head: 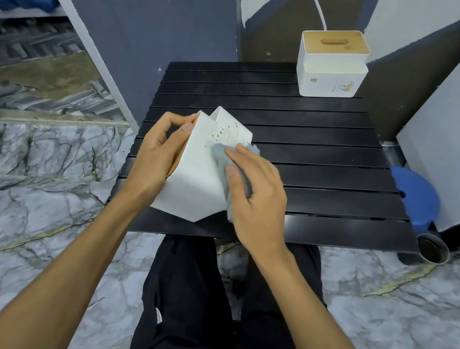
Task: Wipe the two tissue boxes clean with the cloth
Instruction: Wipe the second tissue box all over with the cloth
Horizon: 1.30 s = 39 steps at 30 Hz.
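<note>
**Q:** Where is the box you are wiping?

**A:** In my hands, dead centre, over the near edge of the counter (pixel 326 163). The box (pixel 192 181) is tipped onto a corner, with its long axis running roughly from 6 to 12 o'clock. I cannot tell whether that low corner touches the counter.

**Q:** What are your hands doing?

**A:** My left hand (pixel 154 154) is at 9 o'clock of the box. Its fingers and thumb curl round the left end, where a strip of tan wood shows. My right hand (pixel 255 195) is at 3 o'clock. Its fingers and thumb are closed over the cloth (pixel 220 151), pressing it against the broad white wall facing me.

**Q:** What are the materials like?

**A:** The box is hard, smooth, matt white, with crisp edges. The cloth is soft, grey-blue and bunched, with a fuzzy rim. Just past it, towards 12 o'clock, the wall carries tan speckles, and I cannot say whether they are print or dirt. The counter is made of black slats, slightly glossy.

**Q:** And the second one?

**A:** The far box (pixel 331 76) stands upright at 1 o'clock, well apart, on the counter's far right corner. It has white walls and a pale wooden lid (pixel 354 45) with a slot, facing up. Its long axis runs about 9 to 3. My right hand is nearer, so I judge a reach for it would go forward and rightward.
</note>
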Motion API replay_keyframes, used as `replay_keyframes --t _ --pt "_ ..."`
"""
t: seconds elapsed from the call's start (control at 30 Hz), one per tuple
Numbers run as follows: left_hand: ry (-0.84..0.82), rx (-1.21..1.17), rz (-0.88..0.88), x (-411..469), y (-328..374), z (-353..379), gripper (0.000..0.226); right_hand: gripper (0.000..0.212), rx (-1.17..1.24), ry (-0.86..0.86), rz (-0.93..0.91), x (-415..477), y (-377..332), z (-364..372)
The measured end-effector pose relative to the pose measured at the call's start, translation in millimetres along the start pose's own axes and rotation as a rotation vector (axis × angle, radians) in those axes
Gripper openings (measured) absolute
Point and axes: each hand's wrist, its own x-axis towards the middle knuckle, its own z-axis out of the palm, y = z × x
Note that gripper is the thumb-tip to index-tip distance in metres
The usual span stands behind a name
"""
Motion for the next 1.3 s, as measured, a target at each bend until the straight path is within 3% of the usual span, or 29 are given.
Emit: replay_keyframes --t 0.27,0.5,0.73,0.97,1.17,1.3 --pt "-0.035 -0.013 -0.002 0 4 0 0.014 0.026 -0.143 -0.061 -0.206 -12 -24 7" --pt "-0.015 -0.045 -0.024 -1 3 0 0.013 0.027 -0.04 -0.049 -0.012 9 -8 2" --pt "-0.028 -0.034 0.002 -3 6 2 0.013 0.026 -0.102 -0.078 -0.159 -1 -30 9" --pt "-0.059 -0.028 -0.026 -2 5 2 0.011 0.03 -0.021 -0.089 0.013 20 -3 -1" --pt "-0.067 -0.017 -0.014 -4 8 4 0.012 0.036 -0.158 -0.141 -0.138 2 -22 5" --pt "-0.057 -0.026 -0.012 -5 7 4 0.013 0.036 -0.155 -0.153 -0.107 30 -19 9"
